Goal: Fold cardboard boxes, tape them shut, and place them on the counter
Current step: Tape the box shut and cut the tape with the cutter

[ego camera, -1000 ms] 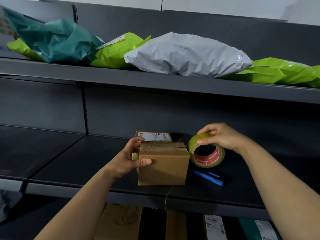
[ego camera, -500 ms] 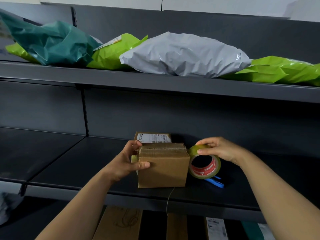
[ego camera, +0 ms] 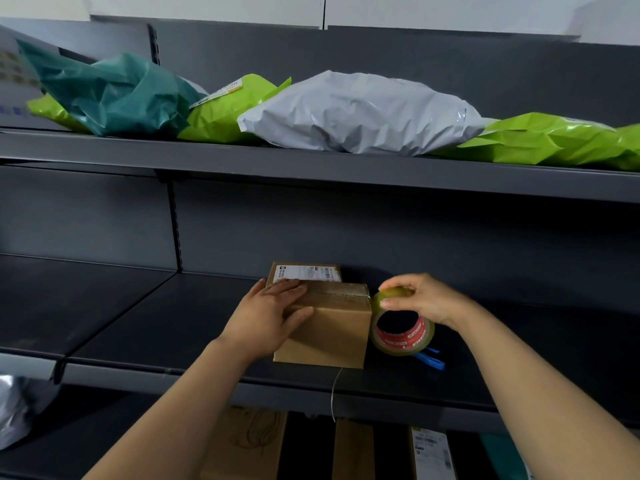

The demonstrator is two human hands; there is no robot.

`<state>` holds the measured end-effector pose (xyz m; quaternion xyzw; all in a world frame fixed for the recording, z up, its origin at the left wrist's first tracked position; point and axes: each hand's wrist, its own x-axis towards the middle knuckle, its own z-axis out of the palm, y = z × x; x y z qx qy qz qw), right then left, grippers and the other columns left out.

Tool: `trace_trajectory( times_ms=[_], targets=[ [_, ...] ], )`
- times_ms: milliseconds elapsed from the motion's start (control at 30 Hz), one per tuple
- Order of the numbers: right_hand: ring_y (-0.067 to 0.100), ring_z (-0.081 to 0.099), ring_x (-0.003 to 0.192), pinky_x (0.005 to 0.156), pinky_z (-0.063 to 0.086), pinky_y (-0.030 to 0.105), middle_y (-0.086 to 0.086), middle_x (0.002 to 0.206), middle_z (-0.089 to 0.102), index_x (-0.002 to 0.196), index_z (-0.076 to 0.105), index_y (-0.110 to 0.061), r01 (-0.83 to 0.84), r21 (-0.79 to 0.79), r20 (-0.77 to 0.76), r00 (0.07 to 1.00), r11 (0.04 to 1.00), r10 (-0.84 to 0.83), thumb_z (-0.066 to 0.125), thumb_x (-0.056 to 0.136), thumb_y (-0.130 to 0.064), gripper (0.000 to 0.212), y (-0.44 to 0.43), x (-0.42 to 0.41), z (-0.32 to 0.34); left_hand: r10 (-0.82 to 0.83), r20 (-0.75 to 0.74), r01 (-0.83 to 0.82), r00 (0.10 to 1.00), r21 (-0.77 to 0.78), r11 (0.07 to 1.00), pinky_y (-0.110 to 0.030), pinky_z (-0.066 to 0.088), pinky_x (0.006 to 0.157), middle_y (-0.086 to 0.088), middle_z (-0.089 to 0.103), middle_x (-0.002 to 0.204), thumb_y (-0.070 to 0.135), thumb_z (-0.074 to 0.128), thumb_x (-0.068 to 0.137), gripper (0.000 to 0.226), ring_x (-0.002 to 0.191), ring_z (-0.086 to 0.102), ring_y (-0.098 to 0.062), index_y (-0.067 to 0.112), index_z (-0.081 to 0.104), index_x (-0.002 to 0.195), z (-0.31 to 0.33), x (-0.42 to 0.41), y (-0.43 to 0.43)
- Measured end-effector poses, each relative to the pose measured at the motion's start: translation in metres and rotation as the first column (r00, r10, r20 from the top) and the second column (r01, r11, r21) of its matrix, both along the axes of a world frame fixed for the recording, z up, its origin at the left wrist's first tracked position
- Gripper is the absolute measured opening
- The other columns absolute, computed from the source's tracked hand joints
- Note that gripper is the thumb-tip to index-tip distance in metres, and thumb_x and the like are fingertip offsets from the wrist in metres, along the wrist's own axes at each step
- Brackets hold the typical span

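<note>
A small brown cardboard box stands on the dark shelf, its top flaps closed with tape across the seam. My left hand lies over the box's top left corner, fingers flat on the lid and thumb down the front face. My right hand pinches the top of a yellowish tape roll with a red core, which stands upright against the box's right side. A thin thread hangs from the box's bottom edge.
A second labelled box sits right behind the first. A blue cutter lies under the tape roll. Green, teal and grey mailer bags fill the upper shelf. More cardboard boxes stand below.
My left hand slid from the box's left side up onto its lid. My right hand lowered the tape roll down against the box's right side.
</note>
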<state>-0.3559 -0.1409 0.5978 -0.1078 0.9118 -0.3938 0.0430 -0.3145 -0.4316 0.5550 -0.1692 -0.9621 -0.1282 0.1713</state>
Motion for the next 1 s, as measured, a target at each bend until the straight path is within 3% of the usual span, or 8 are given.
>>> trace_trajectory(
  times_ms=[133,300,467,600,667,767,867,1000],
  targets=[
    [0.011,0.059,0.106,0.093,0.044,0.028,-0.006,0.110,0.065,0.110,0.067,-0.029,-0.005,-0.004,-0.005,1.000,1.000,0.005,0.077,0.079,-0.030,0.032,0.000,0.000,-0.002,-0.025,-0.047,0.015,0.999,-0.202,0.979,-0.036,0.001,0.123,0.008,0.030,0.157,0.064,0.010,0.087,0.076,0.148,0.016,-0.011,0.030,0.029,0.151,0.015,0.005,0.019],
    [0.011,0.060,0.104,0.088,0.044,0.024,-0.005,0.110,0.066,0.114,0.066,-0.025,-0.015,-0.010,-0.009,1.000,1.000,0.015,0.077,0.080,-0.030,0.035,-0.001,-0.001,-0.004,-0.039,-0.025,0.034,0.999,-0.167,0.985,-0.030,0.017,0.121,0.008,0.024,0.160,0.058,0.024,0.096,0.062,0.147,0.018,-0.008,0.032,0.028,0.152,0.009,0.005,0.045],
    [0.012,0.060,0.104,0.095,0.046,0.030,-0.006,0.110,0.066,0.111,0.067,-0.030,-0.023,-0.010,-0.020,1.000,1.000,0.023,0.078,0.079,-0.032,0.034,0.001,-0.003,-0.007,-0.057,-0.042,0.049,0.997,-0.182,0.982,-0.033,0.015,0.121,0.011,0.022,0.160,0.062,0.020,0.086,0.072,0.148,0.017,-0.010,0.034,0.025,0.152,0.006,0.005,0.048],
    [0.013,0.061,0.105,0.097,0.047,0.030,-0.005,0.109,0.067,0.111,0.066,-0.028,-0.042,-0.013,-0.038,0.998,0.999,0.042,0.078,0.079,-0.030,0.034,0.002,-0.004,-0.008,-0.064,-0.024,0.057,0.998,-0.233,0.971,-0.040,0.017,0.120,0.013,0.021,0.160,0.060,0.035,0.087,0.068,0.147,0.019,-0.012,0.039,0.022,0.151,0.008,0.007,0.058],
    [0.013,0.060,0.106,0.097,0.046,0.030,-0.005,0.111,0.066,0.114,0.066,-0.027,-0.043,-0.011,-0.045,0.998,0.999,0.042,0.077,0.081,-0.029,0.035,0.001,-0.004,-0.008,-0.063,-0.010,0.059,0.998,-0.228,0.972,-0.039,0.022,0.118,0.011,0.030,0.156,0.059,0.044,0.088,0.067,0.144,0.027,-0.015,0.038,0.028,0.149,0.015,0.006,0.064],
    [0.013,0.060,0.106,0.096,0.045,0.029,-0.007,0.112,0.066,0.115,0.066,-0.028,-0.059,-0.001,-0.044,0.997,0.998,0.059,0.076,0.081,-0.031,0.035,0.002,-0.004,-0.007,-0.067,0.205,0.084,0.976,-0.076,0.994,-0.037,0.025,0.117,0.006,0.029,0.156,0.056,0.065,0.081,0.085,0.144,0.026,-0.018,0.036,0.022,0.151,0.042,-0.008,0.074],
    [0.012,0.061,0.104,0.091,0.045,0.027,-0.009,0.109,0.066,0.114,0.065,-0.029,-0.064,-0.003,-0.040,0.997,0.998,0.063,0.075,0.082,-0.031,0.034,0.003,-0.001,-0.005,-0.056,0.429,0.133,0.902,-0.151,0.980,-0.039,0.014,0.121,0.005,0.013,0.162,0.052,0.076,0.074,0.107,0.148,0.013,-0.019,0.037,0.006,0.154,0.057,-0.025,0.085],
    [0.009,0.060,0.103,0.089,0.044,0.023,-0.010,0.110,0.065,0.119,0.063,-0.029,-0.035,-0.049,-0.060,0.998,0.998,0.032,0.076,0.080,-0.034,0.042,0.011,0.002,-0.005,-0.060,0.482,0.119,0.874,-0.093,0.989,-0.039,0.026,0.117,0.005,0.024,0.159,0.049,0.085,0.063,0.117,0.144,0.025,-0.020,0.038,0.011,0.153,0.052,-0.040,0.086]
  ],
)
